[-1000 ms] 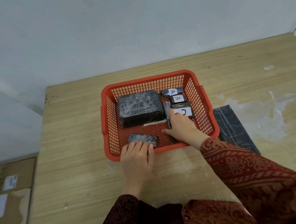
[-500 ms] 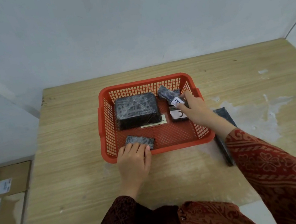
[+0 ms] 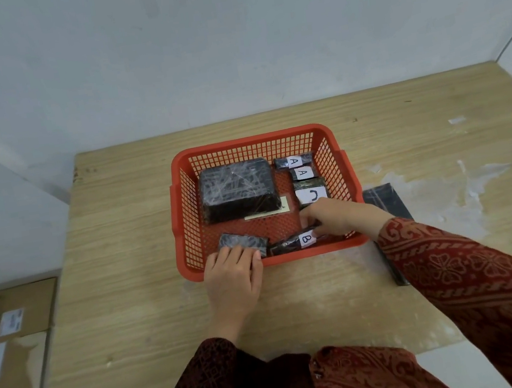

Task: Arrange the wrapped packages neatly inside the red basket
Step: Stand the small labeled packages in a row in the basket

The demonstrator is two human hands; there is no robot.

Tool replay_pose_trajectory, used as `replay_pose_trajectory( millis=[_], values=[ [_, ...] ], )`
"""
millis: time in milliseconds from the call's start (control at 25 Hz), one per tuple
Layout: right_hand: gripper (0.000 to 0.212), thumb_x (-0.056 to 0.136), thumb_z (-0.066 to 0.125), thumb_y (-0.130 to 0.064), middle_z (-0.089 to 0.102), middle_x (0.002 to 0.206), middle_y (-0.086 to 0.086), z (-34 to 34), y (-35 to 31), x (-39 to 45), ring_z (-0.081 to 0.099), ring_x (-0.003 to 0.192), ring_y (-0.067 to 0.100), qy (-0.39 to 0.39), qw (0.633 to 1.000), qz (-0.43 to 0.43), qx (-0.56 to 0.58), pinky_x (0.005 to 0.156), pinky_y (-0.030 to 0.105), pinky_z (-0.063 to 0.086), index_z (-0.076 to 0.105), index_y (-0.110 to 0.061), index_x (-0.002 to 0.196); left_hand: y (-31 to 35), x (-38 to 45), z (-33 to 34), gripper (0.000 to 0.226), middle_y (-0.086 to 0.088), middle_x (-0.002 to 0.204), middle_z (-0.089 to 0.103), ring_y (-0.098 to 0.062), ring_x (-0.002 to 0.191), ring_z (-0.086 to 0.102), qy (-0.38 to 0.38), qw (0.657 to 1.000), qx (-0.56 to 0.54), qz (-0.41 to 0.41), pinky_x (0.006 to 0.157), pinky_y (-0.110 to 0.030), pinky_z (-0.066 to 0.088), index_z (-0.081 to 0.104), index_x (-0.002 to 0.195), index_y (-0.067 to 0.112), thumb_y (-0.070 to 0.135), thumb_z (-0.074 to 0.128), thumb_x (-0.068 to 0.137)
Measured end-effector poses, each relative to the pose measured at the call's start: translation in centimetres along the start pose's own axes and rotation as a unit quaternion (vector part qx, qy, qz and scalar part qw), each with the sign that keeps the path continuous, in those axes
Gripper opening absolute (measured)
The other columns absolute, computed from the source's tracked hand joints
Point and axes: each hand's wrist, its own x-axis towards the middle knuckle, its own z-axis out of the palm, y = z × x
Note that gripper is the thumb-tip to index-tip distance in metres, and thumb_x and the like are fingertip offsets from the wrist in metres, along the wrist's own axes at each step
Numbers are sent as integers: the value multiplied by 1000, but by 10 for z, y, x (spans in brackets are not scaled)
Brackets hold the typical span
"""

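Right hand, reaching over the near right corner of the red basket, with its fingers pinched on the right end of the "B" package; this package lies along the basket's near wall, its long axis running left to right, slightly tilted. Left hand, resting over the near rim, fingers loosely curled with the tips on the near edge of the unlabelled small package, pressing rather than gripping, as far as can be told. The two small packages lie end to end, just beside each other, so the coming alignment probably turns on sliding the "B" package left, and the right hand is the nearer. Further in: the large wrapped package at the far left, a pale card under its near edge, and a column of labelled packages along the right wall. Outside, on the bench, a dark flat package lies beside the basket's right wall.
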Motion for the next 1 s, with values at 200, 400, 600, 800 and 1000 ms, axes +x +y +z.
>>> replay_pose_trajectory(
  millis=[200,400,600,800,1000],
  values=[
    [23,88,62,-14,64,117,11,5,-5,0,60,107,29,-6,999,-6,-44,90,37,48,64,-10,110,-1,0,2,36,4,79,68,-16,74,59,5,1000,0,5,68,-31,38,69,83,18,29,38,97],
    [17,89,60,-20,64,107,9,-2,-30,4,61,99,26,82,996,-46,-9,84,40,52,61,-12,104,-1,0,3,36,4,78,67,-17,74,58,14,1000,-4,7,67,-33,39,69,82,17,29,39,97],
    [22,88,61,-24,59,108,6,2,-86,34,57,96,22,98,985,-124,67,83,37,50,58,-16,109,-1,0,1,31,3,77,67,-18,73,56,10,1000,-2,8,66,-33,38,68,81,17,27,42,96],
    [33,82,61,-13,61,111,10,18,-96,51,59,96,28,91,988,-122,18,79,39,50,48,-15,112,0,1,0,30,3,74,65,-18,70,55,9,1000,2,2,65,-33,38,66,77,18,29,43,95],
    [25,91,52,-28,67,94,12,9,-84,40,62,76,25,113,980,-108,127,65,38,51,50,-14,112,0,1,1,32,3,70,62,-19,69,53,6,1000,11,-1,65,-34,37,63,73,18,29,42,95]
  ],
)
